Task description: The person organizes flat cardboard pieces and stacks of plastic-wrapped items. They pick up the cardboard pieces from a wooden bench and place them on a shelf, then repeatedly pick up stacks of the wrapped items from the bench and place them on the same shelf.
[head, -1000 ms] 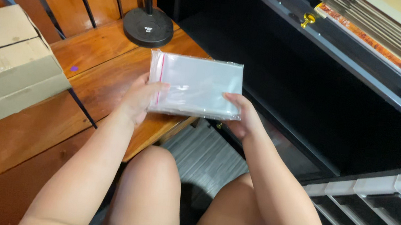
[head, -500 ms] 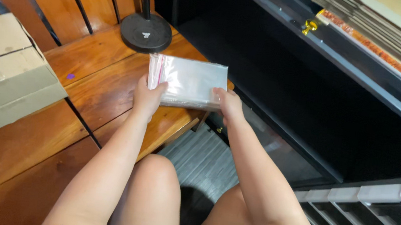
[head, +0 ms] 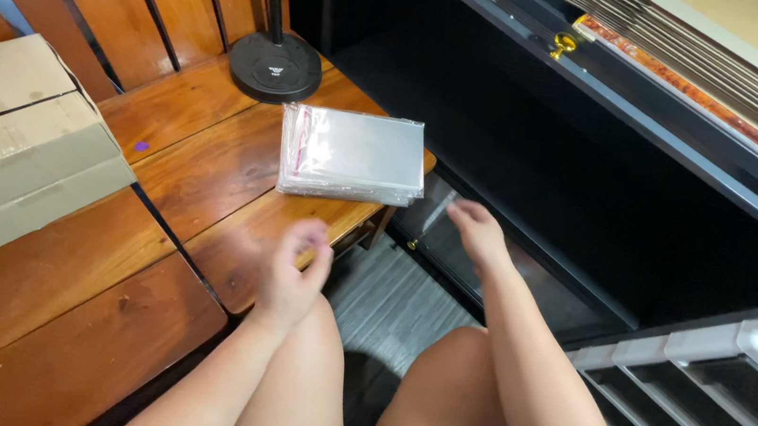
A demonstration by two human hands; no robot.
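Note:
A stack of clear plastic bags [head: 352,155] lies flat on the corner of a wooden table [head: 212,175]. My left hand [head: 291,272] hovers over the table's front edge, just below the stack, fingers loosely curled and blurred, holding nothing. My right hand [head: 479,234] is off the table's right side, a little below the stack's right corner, fingers apart and empty. Neither hand touches the stack. My bare knees are below both hands.
A cardboard box [head: 11,143] sits on the table at the left. A black round stand base [head: 275,66] stands behind the stack. A dark shelf unit [head: 655,130] holding flat cardboard sheets [head: 739,54] fills the right. Plastic drawer bins [head: 711,384] are at lower right.
Both hands held the stack of bags above the table, set it down on the table corner, then let go and drew back toward me.

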